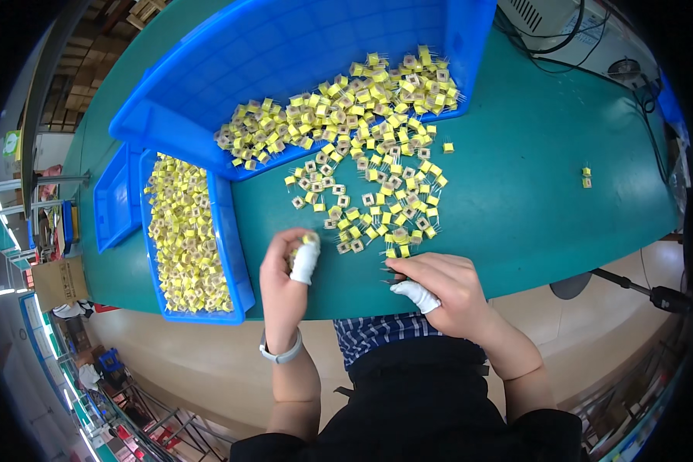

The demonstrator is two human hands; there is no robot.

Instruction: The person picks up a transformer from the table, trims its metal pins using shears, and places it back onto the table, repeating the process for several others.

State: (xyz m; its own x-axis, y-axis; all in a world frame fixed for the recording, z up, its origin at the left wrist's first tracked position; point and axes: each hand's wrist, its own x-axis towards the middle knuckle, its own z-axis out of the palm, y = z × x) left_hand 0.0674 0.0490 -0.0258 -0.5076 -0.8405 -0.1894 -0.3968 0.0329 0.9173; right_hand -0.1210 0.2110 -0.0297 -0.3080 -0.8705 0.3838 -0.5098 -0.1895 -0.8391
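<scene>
My left hand [286, 266] is curled above the green table with a small yellow-wrapped coil [309, 239] at its fingertips; the fingers partly hide it. A white wrap covers its thumb. To the right, my right hand [439, 289], its thumb also wrapped in white, is closed on dark, thin-pointed tweezers [389, 276]. Their tips point left, just below the nearest pieces. Many loose yellow coils [393, 208] with wire pins and square, brownish cores are scattered on the table beyond both hands, and they run back into a heap in a large tipped blue bin [285, 61].
Left of my left hand stands a blue tray [242, 289] full of similar coils, with another blue tray [115, 204] beside it. Two stray pieces [587, 179] lie far right. At the back right sits a pale machine [585, 38] with black cables.
</scene>
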